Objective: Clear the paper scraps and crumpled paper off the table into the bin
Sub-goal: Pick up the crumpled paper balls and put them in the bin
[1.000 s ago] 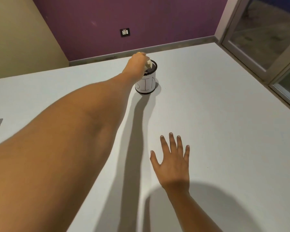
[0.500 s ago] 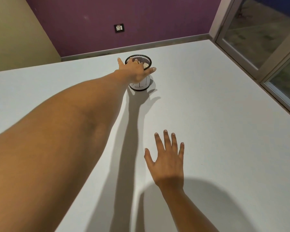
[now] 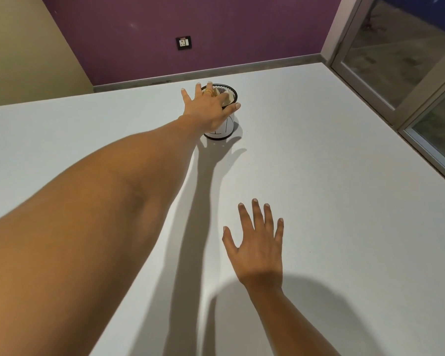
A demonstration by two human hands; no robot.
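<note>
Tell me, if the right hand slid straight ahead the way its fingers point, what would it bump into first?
Probably nothing on the table: the right hand, spread open, points up the bare table, and its line seems to pass right of the bin, toward the far edge and the purple wall. Depth is hard to judge.

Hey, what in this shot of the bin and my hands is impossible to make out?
- Head view: the left hand covers the near rim of the bin, so how much paper is inside stays hidden.
- The marks on the bin's label are partly covered and unreadable.
- The table runs past the frame's edges; scraps there would not show.
</note>
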